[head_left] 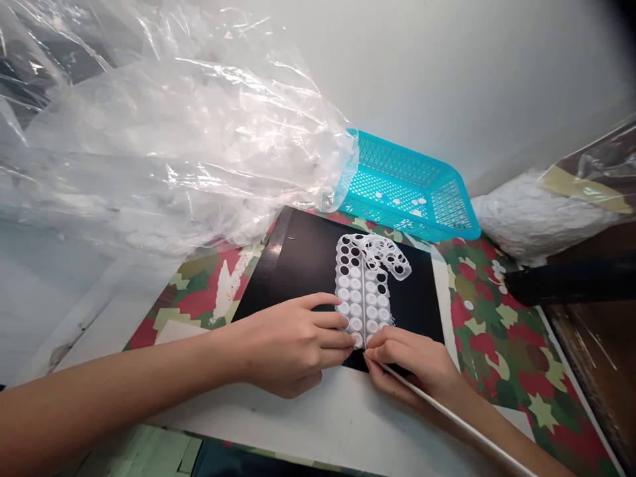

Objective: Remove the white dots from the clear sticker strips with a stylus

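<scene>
Evidently the bench (pixel 521 361), under its camouflage-patterned cover, is the largest thing here, spreading across the lower half of the frame. A big clear plastic bag (pixel 189 132) fills the upper left, and a smaller stuffed bag (pixel 531 213) sits at the right. A black sheet (pixel 298 265) lies at the centre, with a turquoise basket (pixel 405 151) behind it.

Two bare hands come in from the bottom corners. The left hand (pixel 293 338) has its fingers slightly spread, tips on the left edge of a white webbed sheet (pixel 370 246); how hard they press, I cannot tell. The right hand (pixel 420 361) seems to pinch a thin white strip (pixel 437 405) at the webbed sheet's near end, the strip running toward the lower right.

The webbed sheet lies on the black sheet, in the middle of the frame, its far end curled over. It looks light and floppy, its thin rings probably easy to stretch or tear; the outer edge, near a filled row, seems the safest hold. White discs (pixel 356 283) fill its nearer rings and would likely feel smooth and stiff.
</scene>
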`<control>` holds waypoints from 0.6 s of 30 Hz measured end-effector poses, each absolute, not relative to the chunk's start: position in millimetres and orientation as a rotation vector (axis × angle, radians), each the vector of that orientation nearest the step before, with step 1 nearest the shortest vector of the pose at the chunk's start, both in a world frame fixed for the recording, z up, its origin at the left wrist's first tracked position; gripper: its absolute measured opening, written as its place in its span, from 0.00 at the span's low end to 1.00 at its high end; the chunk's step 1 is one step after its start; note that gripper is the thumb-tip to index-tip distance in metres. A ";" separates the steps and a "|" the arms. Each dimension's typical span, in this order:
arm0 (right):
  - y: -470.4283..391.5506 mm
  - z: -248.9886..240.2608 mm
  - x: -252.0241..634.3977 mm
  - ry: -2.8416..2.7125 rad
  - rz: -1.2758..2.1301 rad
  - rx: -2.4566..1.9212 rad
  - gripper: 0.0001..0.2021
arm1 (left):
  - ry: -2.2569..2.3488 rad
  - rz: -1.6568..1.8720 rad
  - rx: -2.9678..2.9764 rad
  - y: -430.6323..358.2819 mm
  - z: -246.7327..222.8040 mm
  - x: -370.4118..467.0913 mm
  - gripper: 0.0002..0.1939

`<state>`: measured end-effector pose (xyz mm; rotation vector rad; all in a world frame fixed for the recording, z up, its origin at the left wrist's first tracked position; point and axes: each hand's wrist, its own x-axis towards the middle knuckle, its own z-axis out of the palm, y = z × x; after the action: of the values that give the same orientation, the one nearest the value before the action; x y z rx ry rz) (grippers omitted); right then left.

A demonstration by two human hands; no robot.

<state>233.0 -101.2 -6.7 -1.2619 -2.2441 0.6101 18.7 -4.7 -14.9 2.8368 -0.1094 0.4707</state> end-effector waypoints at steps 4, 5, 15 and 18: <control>-98.7 -3.3 236.8 -2.287 0.634 -1.238 0.10 | -0.091 0.468 2.845 -5.3 -14.1 18.6 0.11; -97.5 -3.2 238.3 -2.304 0.635 -1.212 0.10 | -0.089 0.470 2.848 -5.5 -14.2 18.5 0.12; -79.0 3.2 253.6 -2.292 0.951 -1.135 0.04 | -0.110 0.492 2.852 -6.2 -17.2 18.5 0.20; -75.9 7.4 254.3 -2.290 1.034 -1.202 0.04 | -0.086 0.484 2.857 -7.5 -16.8 19.1 0.19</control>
<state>254.3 -75.9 7.4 -1.2019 -2.2900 1.0343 19.1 -7.5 -16.8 2.8569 -0.0857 0.4839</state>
